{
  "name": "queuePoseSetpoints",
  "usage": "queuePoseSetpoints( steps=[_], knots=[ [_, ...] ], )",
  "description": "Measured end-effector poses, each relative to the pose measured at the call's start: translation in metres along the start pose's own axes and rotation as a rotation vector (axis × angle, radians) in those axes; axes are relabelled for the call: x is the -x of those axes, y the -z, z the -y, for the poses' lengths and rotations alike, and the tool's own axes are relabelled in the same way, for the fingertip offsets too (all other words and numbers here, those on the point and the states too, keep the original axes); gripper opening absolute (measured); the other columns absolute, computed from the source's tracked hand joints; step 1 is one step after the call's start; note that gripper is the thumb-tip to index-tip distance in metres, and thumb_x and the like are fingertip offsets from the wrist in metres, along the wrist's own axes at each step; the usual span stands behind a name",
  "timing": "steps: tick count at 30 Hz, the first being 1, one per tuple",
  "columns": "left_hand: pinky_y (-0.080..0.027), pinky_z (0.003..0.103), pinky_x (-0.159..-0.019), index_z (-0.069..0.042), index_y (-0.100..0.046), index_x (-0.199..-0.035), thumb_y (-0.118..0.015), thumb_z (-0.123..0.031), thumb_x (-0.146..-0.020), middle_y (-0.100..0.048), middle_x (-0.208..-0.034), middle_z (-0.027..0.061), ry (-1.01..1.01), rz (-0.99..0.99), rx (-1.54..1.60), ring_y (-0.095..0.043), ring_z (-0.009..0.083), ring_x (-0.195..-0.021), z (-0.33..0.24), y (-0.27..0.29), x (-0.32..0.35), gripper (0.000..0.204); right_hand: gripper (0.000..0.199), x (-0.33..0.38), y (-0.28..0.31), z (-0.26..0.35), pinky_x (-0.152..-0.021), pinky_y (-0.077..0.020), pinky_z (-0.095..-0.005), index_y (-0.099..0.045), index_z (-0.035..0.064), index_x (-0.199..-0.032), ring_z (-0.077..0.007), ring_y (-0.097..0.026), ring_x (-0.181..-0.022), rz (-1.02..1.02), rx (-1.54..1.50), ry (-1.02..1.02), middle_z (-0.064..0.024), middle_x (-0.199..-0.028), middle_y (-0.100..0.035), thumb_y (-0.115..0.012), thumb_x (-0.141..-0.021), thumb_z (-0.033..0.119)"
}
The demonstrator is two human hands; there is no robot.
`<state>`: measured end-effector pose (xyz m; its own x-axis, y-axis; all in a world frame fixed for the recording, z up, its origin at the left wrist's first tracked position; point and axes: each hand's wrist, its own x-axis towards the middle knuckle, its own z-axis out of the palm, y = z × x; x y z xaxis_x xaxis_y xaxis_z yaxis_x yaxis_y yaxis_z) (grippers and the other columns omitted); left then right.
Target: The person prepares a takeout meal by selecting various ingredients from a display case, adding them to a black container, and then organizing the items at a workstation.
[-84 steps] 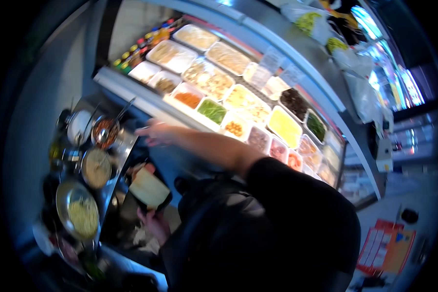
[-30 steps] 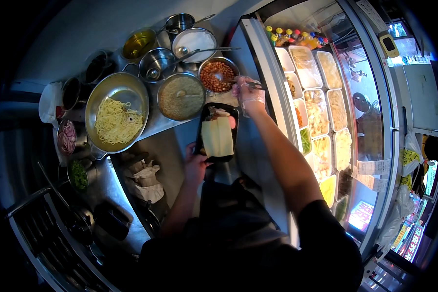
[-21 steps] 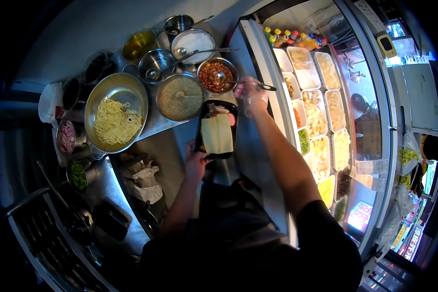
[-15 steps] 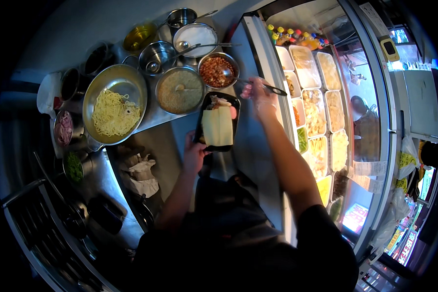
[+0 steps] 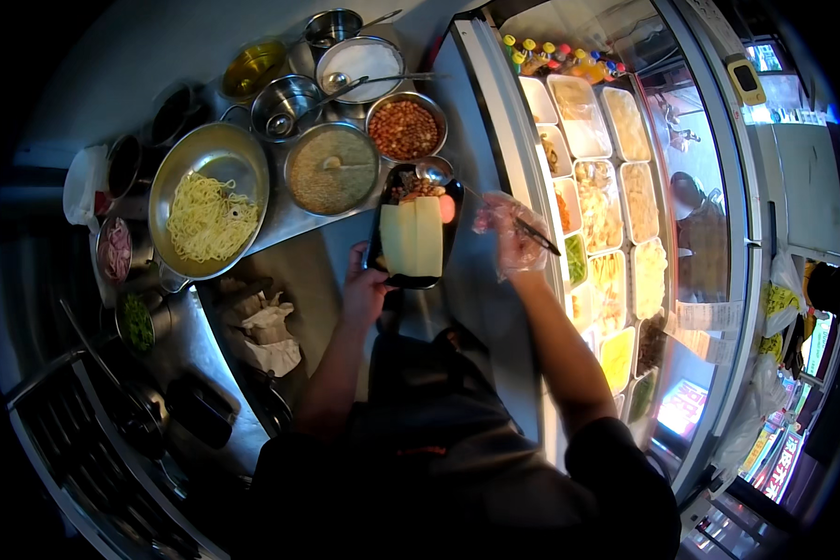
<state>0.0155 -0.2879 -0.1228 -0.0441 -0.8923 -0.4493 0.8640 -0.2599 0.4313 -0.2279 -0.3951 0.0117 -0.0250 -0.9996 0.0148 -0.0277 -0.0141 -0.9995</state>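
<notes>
My left hand [image 5: 366,289] grips the near left side of a black tray [image 5: 451,233], fingers beneath its edge. Two pale yellow flat sheets [image 5: 412,237] lie side by side in it, next to a round pink slice [image 5: 446,208]. Reddish-brown pieces [image 5: 416,185] sit at the tray's far end. In its clear plastic glove, my right hand [image 5: 511,241] is closed around the dark handle of a metal spoon [image 5: 433,170]. The spoon's bowl is over the tray's far edge. Just beyond stands a metal bowl of reddish-brown nuts or beans [image 5: 404,129].
Left of the tray are a bowl of brownish sauce [image 5: 332,170] and a large pan [image 5: 257,173] of yellow noodles [image 5: 213,219]. A bowl of white powder [image 5: 360,63] stands farther back. On the right, a lit glass case holds food containers [image 5: 616,357] and bottles [image 5: 555,58].
The spoon has moved from the bowl of nuts or beans to the tray's far end. My right hand has come nearer to me, and reddish-brown pieces now show there.
</notes>
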Motion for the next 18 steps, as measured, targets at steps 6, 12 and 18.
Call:
queuePoseSetpoints(
  steps=[6, 12, 18],
  knots=[
    [-0.064, 0.045, -0.075, -0.016, -0.046, -0.137, -0.049, 0.011, -0.08, -0.063, -0.124, 0.0142, -0.005, -0.015, 0.006, -0.069, 0.0313, -0.104, -0.006, -0.005, 0.008, 0.063, 0.032, 0.0, 0.002, 0.002, -0.072, -0.0615, -0.0344, -0.065, -0.0091, -0.122, -0.0203, -0.069, -0.075, -0.126, -0.187, -0.158, -0.0154, -0.091, -0.071, -0.062, -0.108, 0.019],
    [-0.062, 0.042, -0.075, -0.016, -0.046, -0.136, -0.049, 0.011, -0.079, -0.063, -0.122, 0.0126, -0.001, -0.027, -0.001, -0.068, 0.0292, -0.104, -0.006, -0.001, 0.013, 0.063, 0.034, -0.007, 0.001, 0.001, -0.069, -0.0639, -0.0363, -0.065, -0.0072, -0.121, -0.021, -0.069, -0.072, -0.225, -0.227, -0.343, -0.0156, -0.091, -0.071, -0.059, -0.11, 0.025],
    [-0.062, 0.041, -0.076, -0.016, -0.047, -0.137, -0.05, 0.011, -0.08, -0.063, -0.123, 0.0125, -0.005, -0.004, 0.017, -0.067, 0.0278, -0.105, -0.009, 0.0, 0.019, 0.063, 0.035, -0.011, -0.001, 0.008, -0.067, -0.0635, -0.0357, -0.065, -0.0055, -0.12, -0.0197, -0.068, -0.07, -0.236, -0.224, -0.347, -0.0141, -0.089, -0.07, -0.062, -0.108, 0.028]
  ],
)
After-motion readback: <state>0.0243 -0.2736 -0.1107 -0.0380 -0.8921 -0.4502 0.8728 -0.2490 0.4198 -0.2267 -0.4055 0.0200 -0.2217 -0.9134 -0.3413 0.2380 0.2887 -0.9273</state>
